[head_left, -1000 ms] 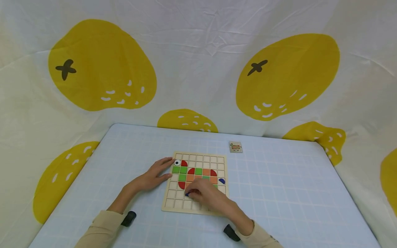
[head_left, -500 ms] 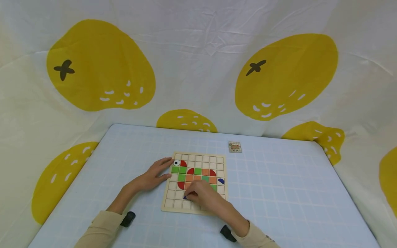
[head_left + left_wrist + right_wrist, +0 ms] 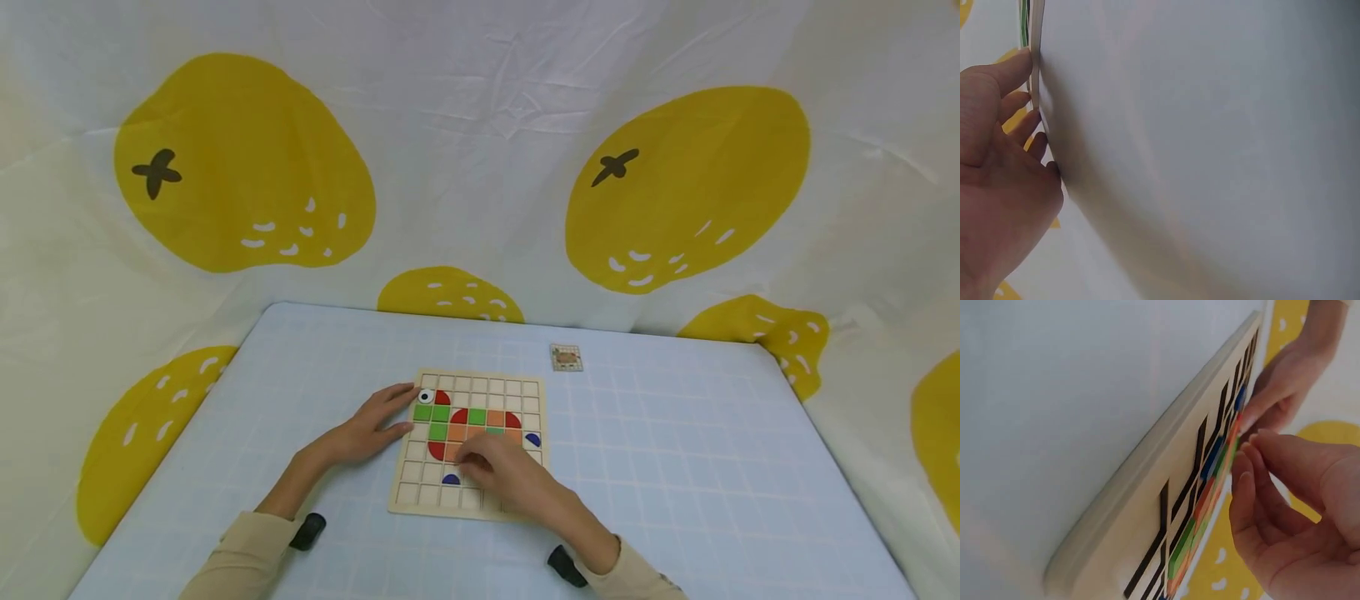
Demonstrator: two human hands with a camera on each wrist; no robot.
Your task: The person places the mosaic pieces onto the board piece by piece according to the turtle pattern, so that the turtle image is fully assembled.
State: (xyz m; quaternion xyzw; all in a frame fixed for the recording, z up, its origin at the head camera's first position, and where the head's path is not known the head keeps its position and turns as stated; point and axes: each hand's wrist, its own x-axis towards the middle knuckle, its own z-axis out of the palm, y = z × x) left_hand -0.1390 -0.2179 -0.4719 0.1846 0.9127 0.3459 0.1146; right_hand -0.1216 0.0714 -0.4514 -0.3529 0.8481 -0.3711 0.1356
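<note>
A wooden grid board [image 3: 409, 507] bears coloured tiles: green squares [image 3: 438, 432], orange squares [image 3: 496, 418], rounded red pieces [image 3: 459, 416] and a white eye tile [image 3: 425, 397]. My left hand [image 3: 369, 427] lies with extended fingertips at the board's left edge, as the left wrist view also shows. Over the lower middle of the board, my right hand [image 3: 504, 471] has loosely curled fingers with the tips close together and nothing visible between them. Just left of it lies a blue half-round piece [image 3: 451, 480]. A second blue half-round piece [image 3: 532, 440] sits near the right edge. My right hand hides several cells.
A small picture card [image 3: 566, 357] with a printed grid lies beyond the board's upper right corner. The table [image 3: 697, 450] wears a pale checked cover. Behind it hangs a white cloth [image 3: 465, 167] with yellow fruit shapes.
My right hand has let go of the blue half-round piece on the lower left of the board and shifted a little right and up from it. My left hand stays at the edge.
</note>
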